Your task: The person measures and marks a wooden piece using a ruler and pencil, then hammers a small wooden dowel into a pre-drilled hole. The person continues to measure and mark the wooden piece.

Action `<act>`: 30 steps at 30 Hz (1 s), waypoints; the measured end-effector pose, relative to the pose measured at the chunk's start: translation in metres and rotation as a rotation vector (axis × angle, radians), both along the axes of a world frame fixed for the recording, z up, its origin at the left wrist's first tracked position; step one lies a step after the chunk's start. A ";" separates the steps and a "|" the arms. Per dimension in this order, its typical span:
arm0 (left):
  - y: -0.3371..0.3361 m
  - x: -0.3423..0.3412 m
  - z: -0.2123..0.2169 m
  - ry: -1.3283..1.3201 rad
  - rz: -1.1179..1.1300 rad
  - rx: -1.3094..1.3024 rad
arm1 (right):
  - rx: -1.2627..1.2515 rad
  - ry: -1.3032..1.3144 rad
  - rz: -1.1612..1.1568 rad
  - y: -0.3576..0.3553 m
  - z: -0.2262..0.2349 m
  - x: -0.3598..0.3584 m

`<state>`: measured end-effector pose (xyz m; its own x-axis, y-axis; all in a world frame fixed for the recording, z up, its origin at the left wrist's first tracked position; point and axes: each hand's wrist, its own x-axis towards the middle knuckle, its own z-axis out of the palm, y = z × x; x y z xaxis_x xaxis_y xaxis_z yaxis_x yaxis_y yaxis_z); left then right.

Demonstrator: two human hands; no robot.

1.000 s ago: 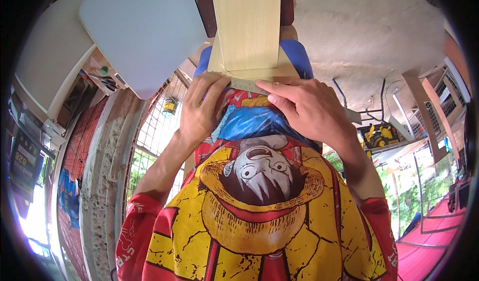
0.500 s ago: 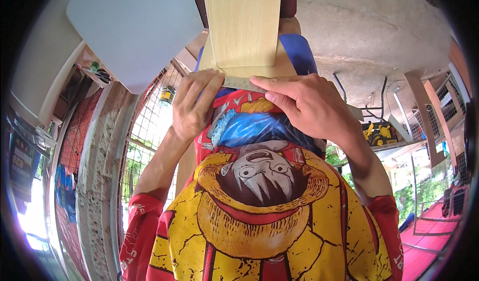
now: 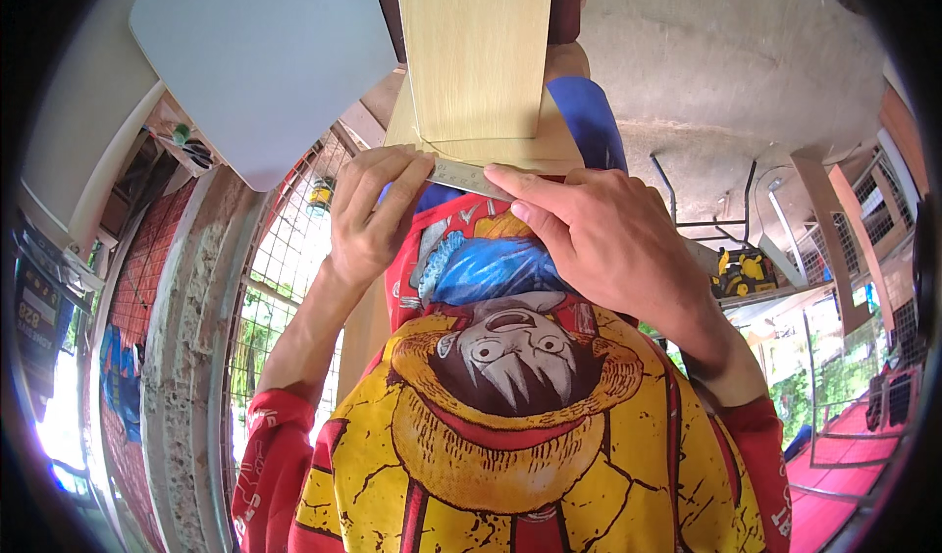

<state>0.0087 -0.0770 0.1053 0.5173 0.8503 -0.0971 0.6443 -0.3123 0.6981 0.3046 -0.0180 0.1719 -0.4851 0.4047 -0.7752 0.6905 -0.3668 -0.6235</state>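
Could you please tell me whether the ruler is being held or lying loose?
Held: the ruler has the left hand and right hand on it, with a bare stretch showing between their fingers.

The ruler (image 3: 459, 174) is silver-grey with dark markings, the board (image 3: 475, 57) pale tan with fine grain, the shirt (image 3: 500, 396) red and yellow with black crack-like lines, the panel (image 3: 263, 62) light blue-grey.
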 end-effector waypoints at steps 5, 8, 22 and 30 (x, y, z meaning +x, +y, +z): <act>-0.005 -0.002 -0.001 0.018 -0.002 -0.003 | 0.076 0.041 -0.072 -0.011 -0.009 -0.001; -0.007 -0.003 0.004 0.033 -0.001 0.013 | -0.019 0.039 -0.061 -0.008 -0.004 -0.002; -0.009 -0.007 0.002 0.096 -0.004 0.075 | 0.006 0.047 -0.032 -0.010 -0.021 -0.005; -0.005 -0.003 0.007 0.138 0.010 0.073 | 0.073 0.084 0.025 -0.010 -0.034 -0.001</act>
